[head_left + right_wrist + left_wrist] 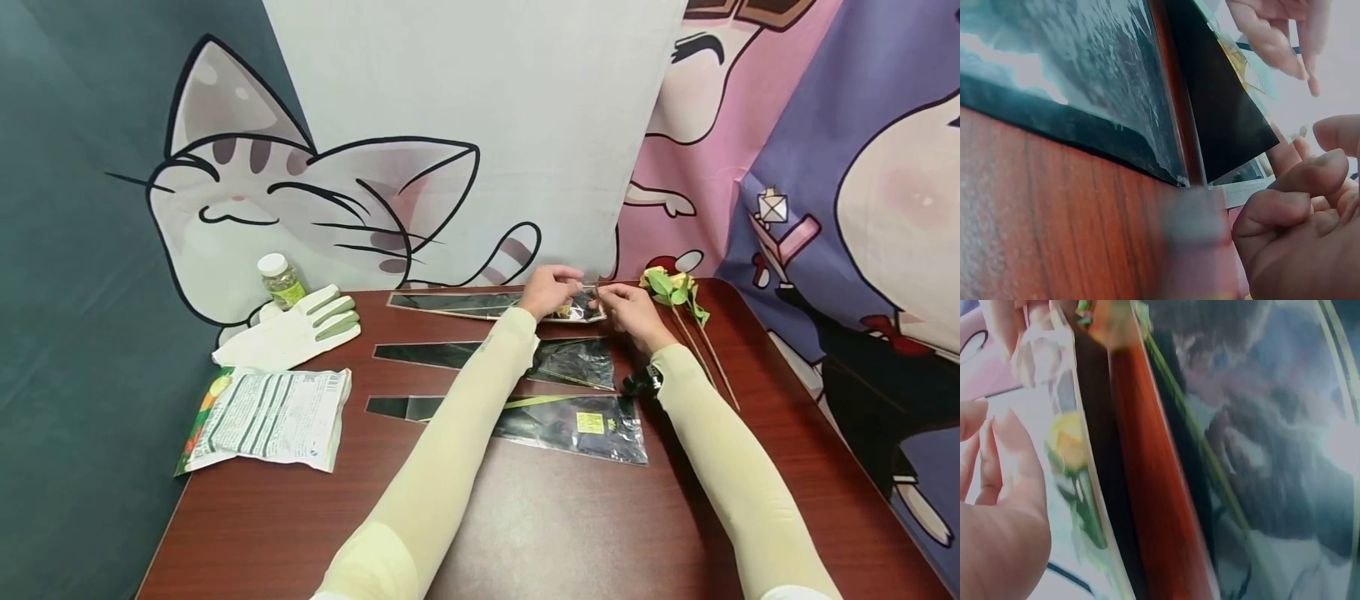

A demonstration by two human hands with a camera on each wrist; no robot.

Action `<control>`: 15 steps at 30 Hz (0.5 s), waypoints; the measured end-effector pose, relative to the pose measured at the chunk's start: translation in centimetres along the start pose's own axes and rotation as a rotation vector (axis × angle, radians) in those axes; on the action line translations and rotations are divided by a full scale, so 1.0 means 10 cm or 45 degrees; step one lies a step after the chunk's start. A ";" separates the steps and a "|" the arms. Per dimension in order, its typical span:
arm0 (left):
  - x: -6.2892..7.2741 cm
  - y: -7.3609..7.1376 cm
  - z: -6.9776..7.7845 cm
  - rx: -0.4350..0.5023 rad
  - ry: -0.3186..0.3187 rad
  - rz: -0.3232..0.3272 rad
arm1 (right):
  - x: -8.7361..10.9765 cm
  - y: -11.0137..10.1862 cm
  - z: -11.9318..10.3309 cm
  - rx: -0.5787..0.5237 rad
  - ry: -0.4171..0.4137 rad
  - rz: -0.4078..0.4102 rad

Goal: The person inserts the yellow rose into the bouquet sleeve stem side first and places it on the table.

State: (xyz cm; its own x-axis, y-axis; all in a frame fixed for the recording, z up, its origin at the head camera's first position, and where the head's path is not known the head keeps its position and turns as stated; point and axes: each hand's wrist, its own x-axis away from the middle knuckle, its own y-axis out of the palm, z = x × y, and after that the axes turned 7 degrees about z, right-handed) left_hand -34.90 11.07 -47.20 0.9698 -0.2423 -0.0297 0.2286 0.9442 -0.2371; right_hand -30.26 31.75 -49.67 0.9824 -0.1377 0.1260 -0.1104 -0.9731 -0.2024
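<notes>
My left hand (550, 290) and right hand (632, 312) pinch mouth of farthest clear-and-black cone-shaped plastic flower sleeve (480, 303) — fingers curled on film — yellow artificial flowers (672, 288) just beside.

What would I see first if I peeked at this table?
Two hands, the left hand and right hand, pinching the open end of a shiny flower sleeve at the far edge of the table. Two more sleeves lie in a row nearer the person. A yellow flower lies to the right, white gloves to the left.
</notes>
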 end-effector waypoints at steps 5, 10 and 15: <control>-0.05 -0.23 -0.07 -0.281 0.072 0.027 | -0.03 0.00 0.01 0.033 0.031 0.046; -0.01 -0.46 -0.14 -0.365 0.039 0.010 | -0.04 0.02 0.02 0.098 0.029 0.068; 0.05 -0.64 -0.21 -0.492 -0.027 -0.023 | -0.04 0.06 0.02 0.137 0.020 0.079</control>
State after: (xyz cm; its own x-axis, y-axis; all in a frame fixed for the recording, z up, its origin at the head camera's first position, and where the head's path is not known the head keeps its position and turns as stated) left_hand -36.04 4.45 -47.71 0.9683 -0.2498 -0.0027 0.2009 0.7850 -0.5860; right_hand -30.66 31.31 -50.06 0.9717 -0.2007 0.1247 -0.1533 -0.9371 -0.3136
